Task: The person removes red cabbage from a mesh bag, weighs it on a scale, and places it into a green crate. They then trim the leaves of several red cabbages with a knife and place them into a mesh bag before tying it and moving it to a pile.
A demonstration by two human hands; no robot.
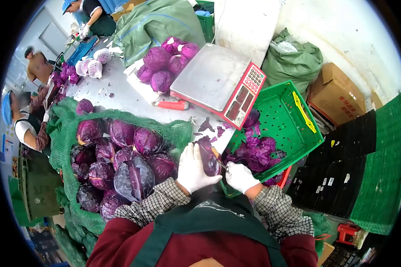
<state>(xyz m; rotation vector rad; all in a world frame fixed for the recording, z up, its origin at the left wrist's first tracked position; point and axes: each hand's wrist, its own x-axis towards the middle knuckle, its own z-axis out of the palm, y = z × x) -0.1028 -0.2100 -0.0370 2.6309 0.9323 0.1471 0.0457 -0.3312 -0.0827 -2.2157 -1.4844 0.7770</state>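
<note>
My left hand [192, 171], in a white glove, is wrapped round the side of a purple cabbage [209, 159] at the table's near edge. In my right hand [240, 177], also white-gloved, is a small knife [221, 163], its narrow end against the cabbage's right side; the fingers hide most of its grip. Loose purple leaf scraps [206, 125] lie just beyond the cabbage. Right of my hands, a green crate [294, 147] contains peeled-off cabbage leaves [258, 153]. To the left, a green mesh sack [60, 151] is full of whole purple cabbages [134, 180].
A red-framed scale [211, 78] stands ahead, beside several peeled cabbages [157, 58] and a red-handled tool [171, 105]. Net-wrapped cabbages [95, 69] lie farther back. Co-workers [24, 118] work at upper left. A carton [336, 93] and stacked dark crates [338, 164] occupy the right.
</note>
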